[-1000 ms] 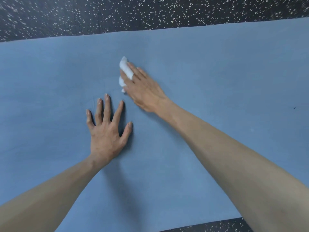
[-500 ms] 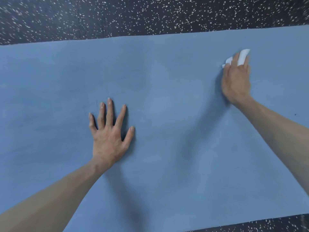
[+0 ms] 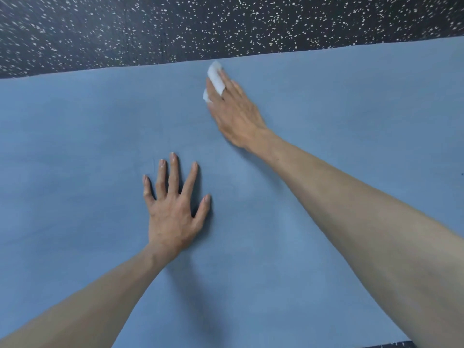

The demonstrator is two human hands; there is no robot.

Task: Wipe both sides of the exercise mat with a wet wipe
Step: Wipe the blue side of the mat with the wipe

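One right hand (image 3: 236, 114) presses wipe (image 3: 215, 77) near mat (image 3: 75, 126) edge.

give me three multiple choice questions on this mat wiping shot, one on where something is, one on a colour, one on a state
1. Where is the wet wipe?
A. near the mat's far edge
B. under the left hand
C. on the speckled floor

2. What colour is the mat?
A. green
B. blue
C. red

3. How is the left hand?
A. clenched in a fist
B. pinching the wipe
C. flat on the mat, fingers spread

Answers:
1. A, the right hand presses the wipe just short of the edge that meets the floor.
2. B, the whole surface is blue.
3. C, its palm is down and its fingers are straight and apart.
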